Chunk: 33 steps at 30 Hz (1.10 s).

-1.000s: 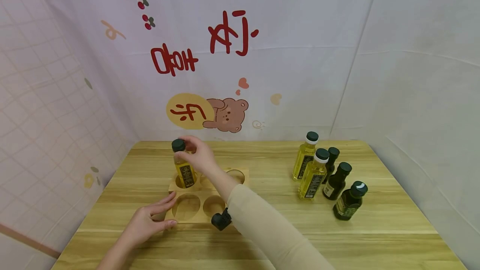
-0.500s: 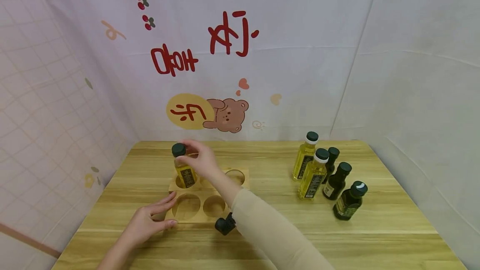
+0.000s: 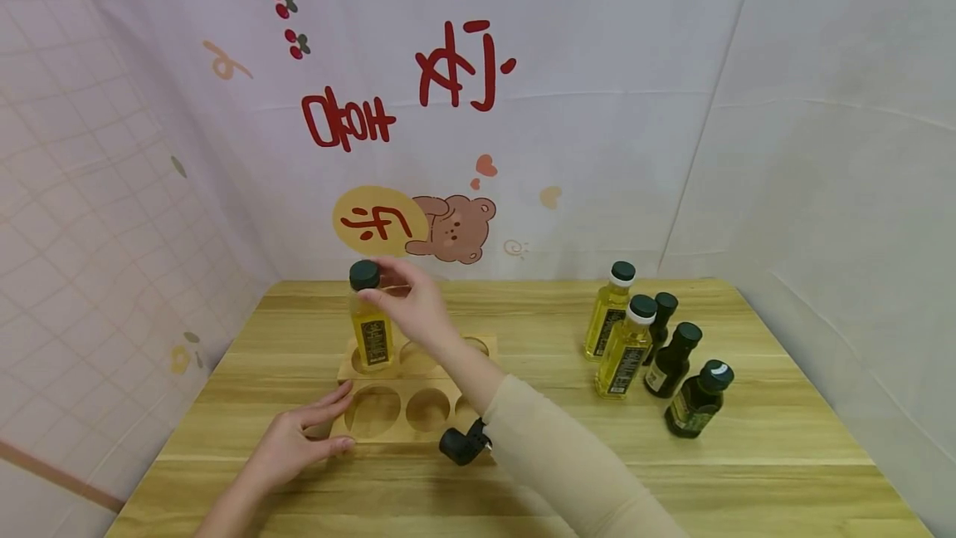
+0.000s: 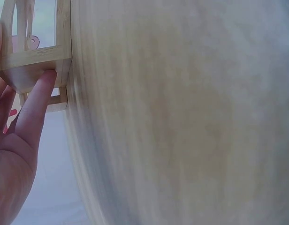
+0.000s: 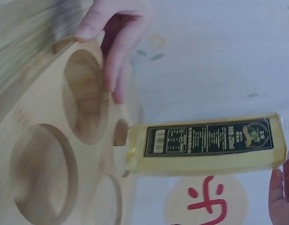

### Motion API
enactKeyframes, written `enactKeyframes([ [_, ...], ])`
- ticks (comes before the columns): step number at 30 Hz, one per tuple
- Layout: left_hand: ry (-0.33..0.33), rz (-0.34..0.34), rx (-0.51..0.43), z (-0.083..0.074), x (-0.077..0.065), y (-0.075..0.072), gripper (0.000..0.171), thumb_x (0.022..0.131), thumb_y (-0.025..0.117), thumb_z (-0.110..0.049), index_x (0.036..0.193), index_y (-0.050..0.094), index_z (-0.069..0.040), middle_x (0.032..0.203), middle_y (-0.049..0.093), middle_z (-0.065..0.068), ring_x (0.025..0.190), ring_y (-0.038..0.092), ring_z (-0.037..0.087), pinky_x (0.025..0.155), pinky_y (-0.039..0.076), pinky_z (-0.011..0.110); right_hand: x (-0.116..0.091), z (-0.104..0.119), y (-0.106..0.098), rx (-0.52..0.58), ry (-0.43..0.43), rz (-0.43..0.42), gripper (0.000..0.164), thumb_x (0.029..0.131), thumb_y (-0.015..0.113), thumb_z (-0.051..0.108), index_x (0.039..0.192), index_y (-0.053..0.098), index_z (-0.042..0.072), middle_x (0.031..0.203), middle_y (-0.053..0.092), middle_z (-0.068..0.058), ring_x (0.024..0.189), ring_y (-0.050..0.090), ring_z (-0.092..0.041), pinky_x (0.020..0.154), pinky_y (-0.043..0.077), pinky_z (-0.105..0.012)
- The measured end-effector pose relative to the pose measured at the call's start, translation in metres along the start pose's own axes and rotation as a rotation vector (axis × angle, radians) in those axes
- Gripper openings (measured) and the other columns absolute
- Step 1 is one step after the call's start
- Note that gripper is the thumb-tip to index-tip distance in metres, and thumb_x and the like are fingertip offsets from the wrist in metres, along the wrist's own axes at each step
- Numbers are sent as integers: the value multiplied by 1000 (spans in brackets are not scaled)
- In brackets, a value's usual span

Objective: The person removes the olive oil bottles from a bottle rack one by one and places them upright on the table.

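Note:
My right hand pinches an oil bottle by its neck, just below the dark green cap. The bottle is clear with yellow oil and a black label. It stands nearly upright over the back-left hole of a two-tier wooden bottle rack. In the right wrist view the bottle's base shows at the hole, seemingly just clear of it. My left hand holds the rack's left end. In the left wrist view its thumb presses the rack's front side, while the other fingers are partly hidden.
To the right stand two yellow oil bottles, two slim dark bottles and a squat dark bottle. They rest on a wood-grain table. A printed cloth hangs behind. A black wrist camera sits under my right sleeve.
The bottle first dips slightly into the back-left hole, then rises with my right hand, moving a little to the right. My left hand stays on the rack.

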<state>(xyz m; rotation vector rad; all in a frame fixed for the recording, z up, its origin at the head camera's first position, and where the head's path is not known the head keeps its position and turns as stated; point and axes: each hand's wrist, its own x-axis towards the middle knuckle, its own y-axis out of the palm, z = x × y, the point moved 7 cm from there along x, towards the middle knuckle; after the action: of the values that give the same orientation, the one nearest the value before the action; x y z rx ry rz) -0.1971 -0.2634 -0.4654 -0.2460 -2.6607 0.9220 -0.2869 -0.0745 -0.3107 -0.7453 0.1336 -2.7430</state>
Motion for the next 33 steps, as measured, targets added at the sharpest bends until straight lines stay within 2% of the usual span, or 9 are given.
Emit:
enactKeyframes([
  [4,-12,4,8,0,0,0,62,77,85,-33,128,67,-4,143,54,0,127,48,18,96,32,10,-4,8,-14,-4,-3,-19,39,89,76,10,126,66,9,112,69,-9,102,65,-16,87,51,-26],
  [11,-16,16,-12,-1,-1,1,64,77,84,-34,130,65,-4,144,52,0,129,46,21,97,30,9,-15,11,-45,-13,-31,-73,39,87,77,7,124,67,6,108,70,-13,94,68,-28,81,55,-32],
  [16,-10,17,-30,-3,-1,1,64,77,85,-33,131,65,-5,145,51,0,131,45,22,97,30,9,-26,14,-71,-51,-8,-88,38,87,78,8,123,68,11,111,69,-6,95,67,-24,81,54,-32],
  [22,-21,18,-27,-2,0,2,64,77,85,-33,131,65,-5,145,51,0,131,45,24,97,30,9,-41,17,-106,-77,-32,-104,37,87,76,3,123,67,6,111,69,-10,96,67,-27,83,54,-36],
  [27,-30,23,-17,0,-1,2,65,77,84,-34,131,64,-5,146,50,-1,131,45,27,97,30,10,-60,20,-138,-157,9,-138,40,87,77,5,126,67,6,109,70,-11,96,67,-25,84,55,-35],
  [33,-39,20,1,2,-2,2,66,76,85,-35,132,65,-6,146,50,-2,132,44,22,98,28,8,-87,23,-176,-262,72,-139,44,88,77,11,131,64,10,102,71,-8,95,66,-20,86,54,-32],
])
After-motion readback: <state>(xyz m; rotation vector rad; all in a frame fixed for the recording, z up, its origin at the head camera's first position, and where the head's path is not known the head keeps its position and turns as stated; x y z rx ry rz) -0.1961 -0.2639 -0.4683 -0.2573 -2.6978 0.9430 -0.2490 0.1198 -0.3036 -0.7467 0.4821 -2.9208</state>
